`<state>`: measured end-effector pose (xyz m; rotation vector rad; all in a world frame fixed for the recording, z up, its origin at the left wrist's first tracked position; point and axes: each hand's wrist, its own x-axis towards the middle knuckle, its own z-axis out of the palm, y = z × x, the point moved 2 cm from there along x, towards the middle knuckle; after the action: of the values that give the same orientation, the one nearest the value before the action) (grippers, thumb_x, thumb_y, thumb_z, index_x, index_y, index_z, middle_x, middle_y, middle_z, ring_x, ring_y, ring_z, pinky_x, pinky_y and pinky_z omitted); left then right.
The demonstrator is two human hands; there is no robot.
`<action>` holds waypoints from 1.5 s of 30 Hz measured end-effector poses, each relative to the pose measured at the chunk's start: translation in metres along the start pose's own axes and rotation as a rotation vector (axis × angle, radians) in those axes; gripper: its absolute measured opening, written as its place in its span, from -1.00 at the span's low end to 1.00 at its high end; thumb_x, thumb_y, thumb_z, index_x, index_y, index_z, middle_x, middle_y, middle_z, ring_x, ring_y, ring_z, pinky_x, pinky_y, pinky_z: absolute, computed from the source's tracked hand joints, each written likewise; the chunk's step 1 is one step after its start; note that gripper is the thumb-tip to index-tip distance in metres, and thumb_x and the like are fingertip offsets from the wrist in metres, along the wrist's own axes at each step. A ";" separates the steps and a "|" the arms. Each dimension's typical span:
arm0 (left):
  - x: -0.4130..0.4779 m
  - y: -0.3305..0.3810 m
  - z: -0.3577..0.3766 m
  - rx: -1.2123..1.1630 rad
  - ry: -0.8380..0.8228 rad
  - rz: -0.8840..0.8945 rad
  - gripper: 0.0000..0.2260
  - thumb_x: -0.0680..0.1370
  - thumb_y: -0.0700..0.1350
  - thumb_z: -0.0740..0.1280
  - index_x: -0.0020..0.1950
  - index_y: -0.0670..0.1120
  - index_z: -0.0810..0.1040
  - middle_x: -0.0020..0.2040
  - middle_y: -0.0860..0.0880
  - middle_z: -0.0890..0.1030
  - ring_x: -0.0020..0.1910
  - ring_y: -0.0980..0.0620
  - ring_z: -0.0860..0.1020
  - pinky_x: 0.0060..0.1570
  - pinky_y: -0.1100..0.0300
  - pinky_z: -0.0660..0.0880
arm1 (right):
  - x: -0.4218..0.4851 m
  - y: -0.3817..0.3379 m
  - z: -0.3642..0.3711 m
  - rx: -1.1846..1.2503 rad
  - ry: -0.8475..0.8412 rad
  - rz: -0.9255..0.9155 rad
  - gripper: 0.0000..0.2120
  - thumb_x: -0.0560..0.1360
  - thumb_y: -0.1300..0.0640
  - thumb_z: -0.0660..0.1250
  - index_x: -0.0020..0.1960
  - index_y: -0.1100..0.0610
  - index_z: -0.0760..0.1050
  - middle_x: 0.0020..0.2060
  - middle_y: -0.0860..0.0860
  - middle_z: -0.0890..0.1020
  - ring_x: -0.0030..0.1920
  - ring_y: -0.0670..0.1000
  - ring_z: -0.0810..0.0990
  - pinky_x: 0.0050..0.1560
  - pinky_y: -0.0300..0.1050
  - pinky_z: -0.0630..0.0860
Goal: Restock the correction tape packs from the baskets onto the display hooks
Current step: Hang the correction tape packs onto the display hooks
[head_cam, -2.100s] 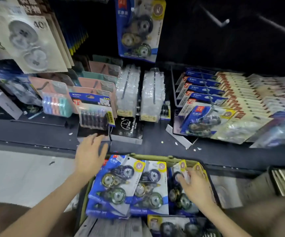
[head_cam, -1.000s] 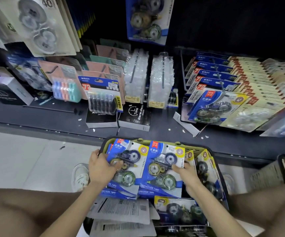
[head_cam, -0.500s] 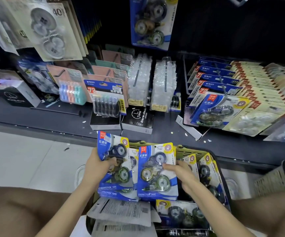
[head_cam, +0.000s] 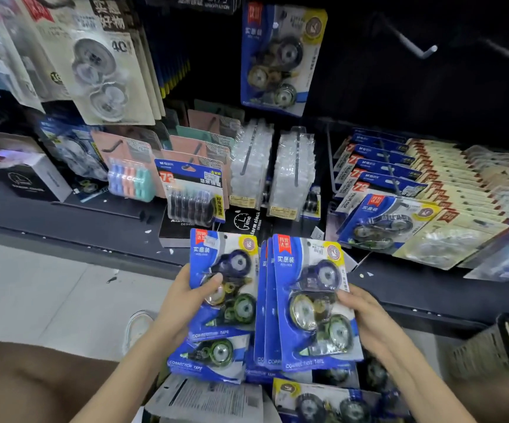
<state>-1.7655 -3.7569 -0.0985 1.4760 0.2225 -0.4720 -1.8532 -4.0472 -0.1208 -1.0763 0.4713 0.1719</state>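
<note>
Before the shelf (head_cam: 415, 288), the left hand (head_cam: 183, 303) grips the left packs (head_cam: 222, 288) and the right hand (head_cam: 366, 319) clasps the right packs (head_cam: 305, 303). With the bare hook (head_cam: 421, 50) well above, I'd square the hang holes, then thread one stack at a time.

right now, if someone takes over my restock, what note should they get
Left hand grips a stack of correction tape packs; right hand holds a second stack beside it.
One matching pack already hangs up top; a bare hook shows at upper right.
More packs lie below the hands.
Done: two stacks picked up. Left: hang them, then the rest.
</note>
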 end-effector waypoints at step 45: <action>0.010 0.049 -0.002 -0.097 0.169 0.199 -0.83 0.52 -0.17 0.44 0.10 -0.07 0.57 -0.05 -0.03 0.71 -0.15 0.09 0.68 -0.21 0.25 0.56 | 0.016 -0.079 0.071 -0.319 0.075 -0.313 -0.15 0.04 -0.26 0.65 0.19 0.13 0.52 0.08 0.15 0.69 0.05 0.19 0.68 0.08 0.16 0.60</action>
<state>-1.7355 -3.7554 -0.0590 1.4265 0.2259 -0.1736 -1.7905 -4.0240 -0.0365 -1.4586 0.3425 -0.0731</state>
